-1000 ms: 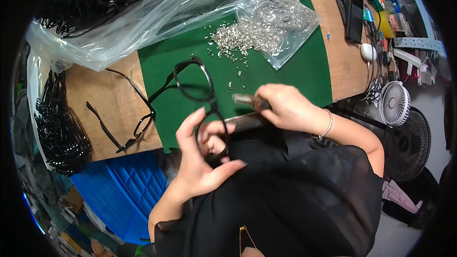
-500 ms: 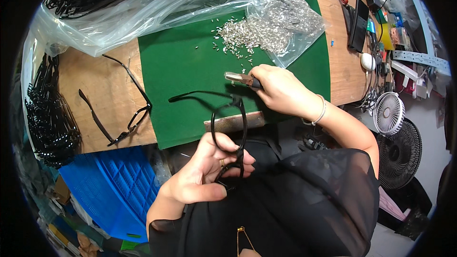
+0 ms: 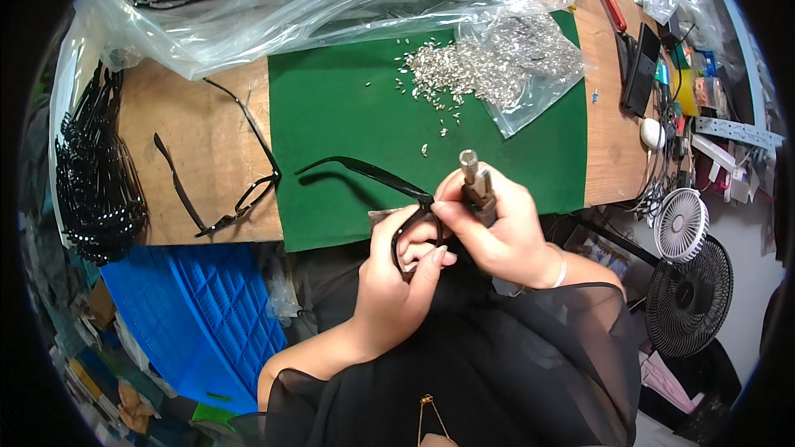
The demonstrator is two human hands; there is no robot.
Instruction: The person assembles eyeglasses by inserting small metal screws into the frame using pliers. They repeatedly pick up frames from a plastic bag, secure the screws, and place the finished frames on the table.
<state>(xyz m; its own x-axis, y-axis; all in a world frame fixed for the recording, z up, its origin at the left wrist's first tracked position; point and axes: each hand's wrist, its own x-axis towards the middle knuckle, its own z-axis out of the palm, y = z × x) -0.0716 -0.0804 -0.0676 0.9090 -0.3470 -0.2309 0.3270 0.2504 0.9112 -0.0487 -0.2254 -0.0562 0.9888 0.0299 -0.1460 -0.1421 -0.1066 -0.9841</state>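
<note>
My left hand (image 3: 389, 290) is closed around the front of a black eyeglass frame (image 3: 360, 169), fingers and thumb about its rim. One temple arm sticks out to the left over the green mat (image 3: 331, 132). My right hand (image 3: 513, 236) holds pliers (image 3: 478, 186) with their metal jaws pointing up and away. Its thumb and forefinger meet at the frame's hinge corner; whether a small part is pinched there is hidden. Beyond the hands, small silver metal pieces (image 3: 435, 74) lie in a heap, spilling from a clear plastic bag (image 3: 517, 118).
On the wood at left lies another black eyeglass frame (image 3: 269, 157), beside a bundle of black temple arms (image 3: 95, 174). Clear plastic sheeting (image 3: 224, 33) crosses the back. A phone (image 3: 641, 70), cables and a white fan (image 3: 681, 223) are at right. A blue crate (image 3: 190, 314) stands below left.
My right hand has come down to the frame's hinge corner, and the pliers have turned upright in it. My left hand has shifted its grip and turned the frame, with the temple arm now angled.
</note>
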